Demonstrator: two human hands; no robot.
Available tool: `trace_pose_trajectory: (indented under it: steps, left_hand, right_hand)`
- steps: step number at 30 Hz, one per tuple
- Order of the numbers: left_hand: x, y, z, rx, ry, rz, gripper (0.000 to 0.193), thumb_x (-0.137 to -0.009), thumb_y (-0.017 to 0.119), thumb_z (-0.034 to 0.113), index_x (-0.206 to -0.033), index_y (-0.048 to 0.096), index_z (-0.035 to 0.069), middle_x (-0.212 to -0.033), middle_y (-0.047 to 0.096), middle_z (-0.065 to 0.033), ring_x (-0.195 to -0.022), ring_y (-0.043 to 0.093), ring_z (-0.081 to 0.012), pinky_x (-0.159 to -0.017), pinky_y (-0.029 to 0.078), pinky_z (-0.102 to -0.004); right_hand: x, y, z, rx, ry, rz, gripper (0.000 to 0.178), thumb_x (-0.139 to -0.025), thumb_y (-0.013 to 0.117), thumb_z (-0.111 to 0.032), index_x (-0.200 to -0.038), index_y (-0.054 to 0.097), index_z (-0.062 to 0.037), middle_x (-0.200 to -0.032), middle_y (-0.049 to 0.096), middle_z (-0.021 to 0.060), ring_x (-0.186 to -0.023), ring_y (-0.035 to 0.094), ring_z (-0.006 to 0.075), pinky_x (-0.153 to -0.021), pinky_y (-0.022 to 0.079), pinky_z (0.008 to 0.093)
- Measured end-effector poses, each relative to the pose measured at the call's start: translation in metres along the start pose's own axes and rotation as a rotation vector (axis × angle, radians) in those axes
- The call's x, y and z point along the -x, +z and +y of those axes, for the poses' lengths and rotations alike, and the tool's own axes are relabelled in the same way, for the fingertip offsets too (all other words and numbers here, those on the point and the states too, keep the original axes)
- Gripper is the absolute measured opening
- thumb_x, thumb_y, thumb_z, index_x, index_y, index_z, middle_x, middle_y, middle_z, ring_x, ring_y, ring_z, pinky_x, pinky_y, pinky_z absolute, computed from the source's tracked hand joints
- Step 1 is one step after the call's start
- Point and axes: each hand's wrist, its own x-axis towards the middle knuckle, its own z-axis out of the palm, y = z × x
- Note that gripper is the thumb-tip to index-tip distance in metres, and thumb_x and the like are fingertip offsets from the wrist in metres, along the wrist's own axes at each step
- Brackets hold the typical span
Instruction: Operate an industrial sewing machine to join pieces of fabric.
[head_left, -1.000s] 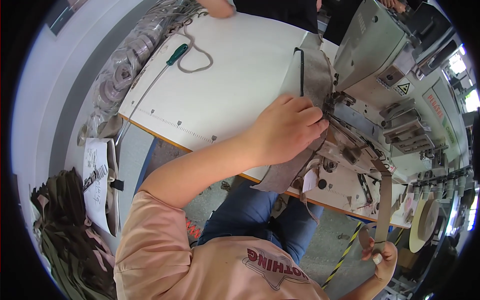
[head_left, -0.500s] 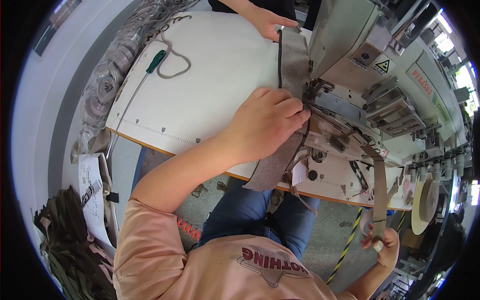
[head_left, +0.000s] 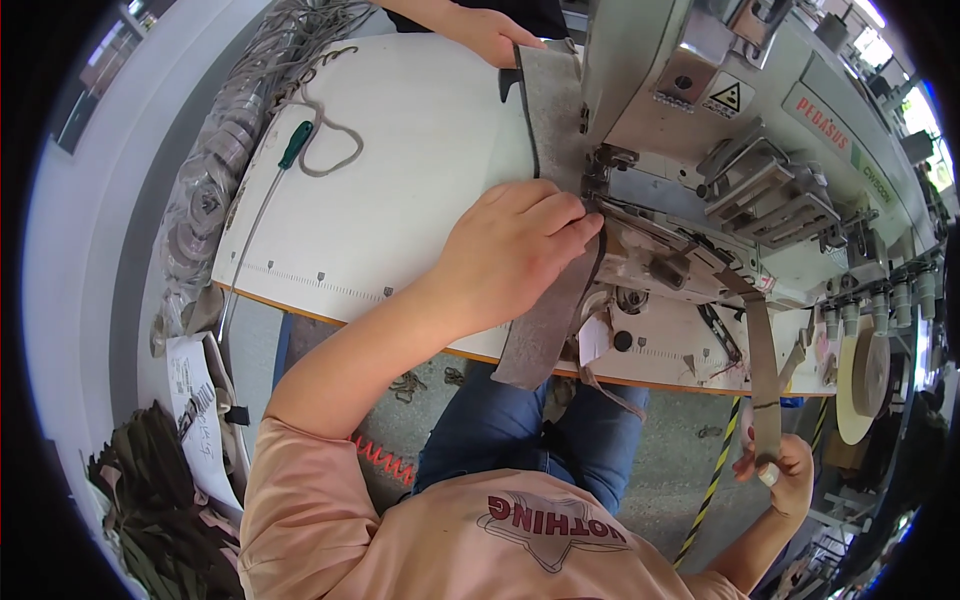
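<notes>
A long grey fabric strip [head_left: 555, 115] with a dark edge runs across the white table beside the sewing machine's needle area [head_left: 605, 175]. My left hand [head_left: 520, 245] lies over the strip just in front of that area, its fingers pinched together on the dark edge. The strip's near end droops over the table's front edge. On the right, my right hand [head_left: 785, 470] grips a narrow grey-brown tape [head_left: 763, 370] low down, fingers closed round it. The tape rises from this hand to the machine's metal guide [head_left: 740, 285]. A white wrap covers one fingertip.
A co-worker's hand [head_left: 495, 35] touches the strip's far end. A green-handled screwdriver [head_left: 293, 147] and a loop of cord lie on the table [head_left: 420, 130]. Plastic-wrapped rolls [head_left: 210, 195] line the left side; dark fabric strips [head_left: 150, 500] hang below. Tape rolls [head_left: 865, 375] stand right.
The whole view has shifted slightly. A dark bit now sticks out at the strip's far end near the co-worker's hand. Both my hands keep their holds.
</notes>
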Motion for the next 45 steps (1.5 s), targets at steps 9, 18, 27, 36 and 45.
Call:
trace_pose_trajectory:
  steps: [9,18,27,36,45]
  left_hand:
    - [-0.003,-0.002,-0.007,-0.072,0.065,-0.005,0.027,-0.075,0.059,0.011,-0.101,0.065,0.007,-0.102,0.058,-0.0019,-0.1,0.055,-0.0206,-0.088,0.043,-0.0359]
    - [-0.002,-0.004,-0.008,-0.028,0.031,-0.063,0.028,-0.075,0.059,0.01,-0.101,0.066,0.009,-0.102,0.058,-0.0018,-0.1,0.055,-0.0207,-0.09,0.042,-0.0362]
    - [-0.005,-0.004,-0.005,-0.045,-0.013,-0.035,0.028,-0.076,0.06,0.011,-0.103,0.067,0.011,-0.104,0.058,-0.0019,-0.104,0.054,-0.0207,-0.09,0.041,-0.0361]
    - [-0.005,-0.008,-0.004,-0.06,-0.001,-0.062,0.031,-0.074,0.067,0.012,-0.105,0.067,0.014,-0.106,0.058,-0.0022,-0.107,0.054,-0.0209,-0.091,0.041,-0.0368]
    - [0.0,-0.009,-0.001,-0.038,0.011,-0.065,0.037,-0.072,0.07,0.012,-0.109,0.066,0.014,-0.107,0.058,-0.0024,-0.108,0.053,-0.0209,-0.089,0.041,-0.0358]
  right_hand:
    - [-0.002,-0.001,0.001,-0.004,-0.038,-0.025,0.043,-0.074,0.077,-0.034,-0.091,0.064,0.0028,-0.063,0.066,0.0113,-0.061,0.067,0.0206,-0.07,0.053,0.031]
    - [-0.002,-0.007,0.008,-0.044,-0.089,-0.061,0.035,-0.078,0.075,-0.023,-0.094,0.064,0.0052,-0.067,0.067,0.0128,-0.064,0.068,0.0221,-0.065,0.054,0.032]
    - [-0.002,-0.008,0.01,-0.071,-0.113,-0.072,0.029,-0.079,0.074,-0.018,-0.094,0.064,0.0057,-0.069,0.067,0.013,-0.066,0.068,0.023,-0.063,0.054,0.033]
    - [-0.003,-0.008,0.01,-0.071,-0.12,-0.082,0.03,-0.079,0.074,-0.018,-0.095,0.064,0.0055,-0.069,0.067,0.013,-0.066,0.068,0.0231,-0.063,0.054,0.0336]
    - [-0.004,-0.007,0.01,-0.086,-0.127,-0.091,0.03,-0.079,0.074,-0.017,-0.097,0.064,0.0052,-0.07,0.068,0.0135,-0.068,0.068,0.0232,-0.066,0.054,0.0342]
